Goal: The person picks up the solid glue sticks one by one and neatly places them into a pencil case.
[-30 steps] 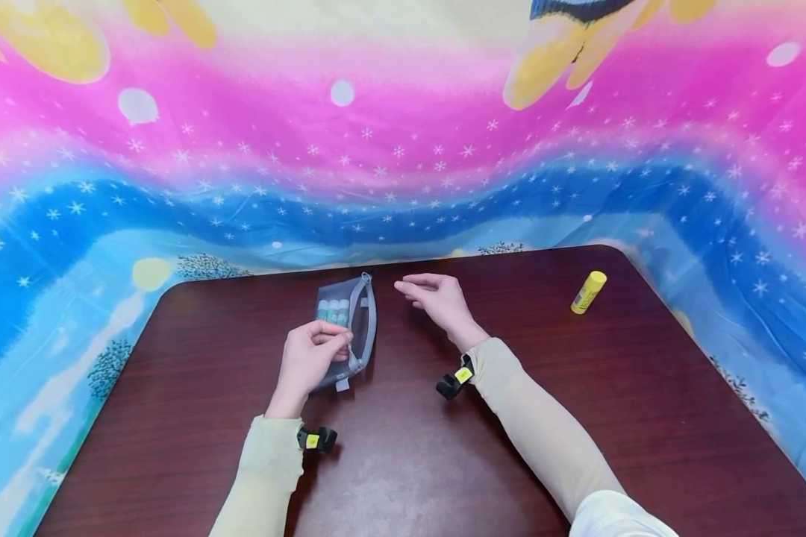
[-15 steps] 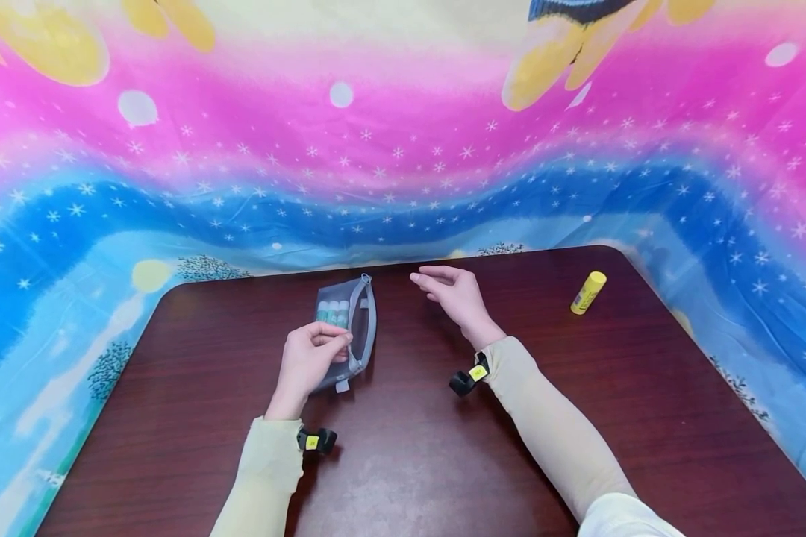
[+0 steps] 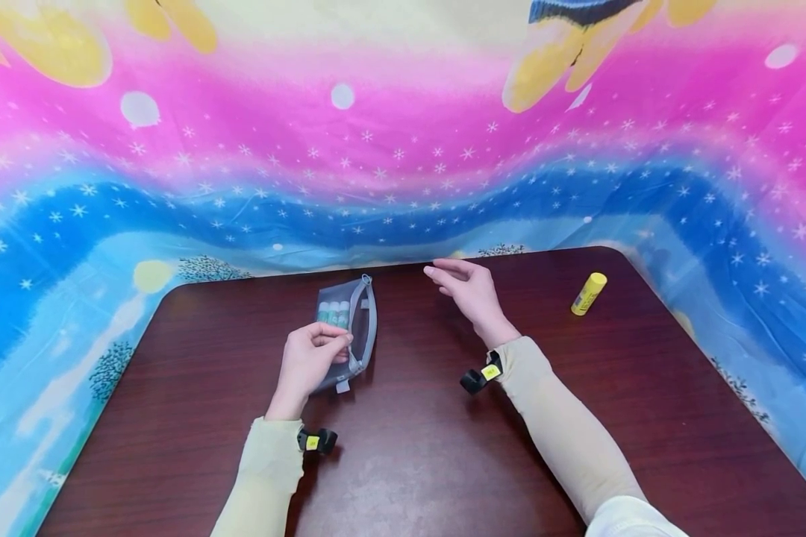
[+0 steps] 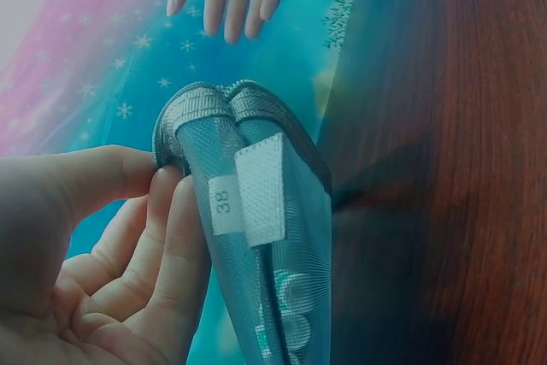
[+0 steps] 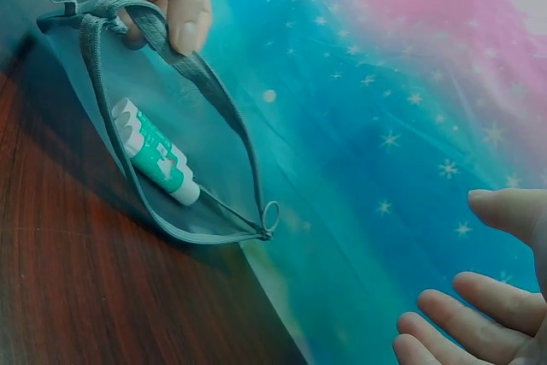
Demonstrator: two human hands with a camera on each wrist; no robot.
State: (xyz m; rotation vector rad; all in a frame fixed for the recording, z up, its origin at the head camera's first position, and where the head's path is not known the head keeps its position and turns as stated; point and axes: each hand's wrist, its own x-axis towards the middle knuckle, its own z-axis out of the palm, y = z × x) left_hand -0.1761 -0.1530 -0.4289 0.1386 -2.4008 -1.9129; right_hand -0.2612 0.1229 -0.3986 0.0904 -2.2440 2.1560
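Observation:
My left hand (image 3: 307, 364) pinches one side of the mouth of a grey mesh zip pouch (image 3: 372, 321), which stands unzipped on the table. Inside lie green-and-white glue sticks (image 5: 158, 156), seen through the gaping mouth in the right wrist view. A label reading 38 (image 4: 226, 203) and a pale fabric tab (image 4: 263, 198) show on the pouch's end in the left wrist view. To the right of the pouch, apart from it, my right hand (image 3: 473, 297) hovers with relaxed fingers and nothing in them. A yellow glue stick (image 3: 589, 294) stands farther right.
The dark reddish-brown table (image 3: 403, 462) has a far edge just behind the pouch. A printed cloth (image 3: 403, 171) in pink and blue with snowflakes hangs behind the table and along its sides. Each wrist carries a small black camera (image 3: 482, 374).
My right hand has drawn away from the pouch, moving right and slightly toward the table's far edge. The left hand, the pouch and the yellow glue stick have stayed in place.

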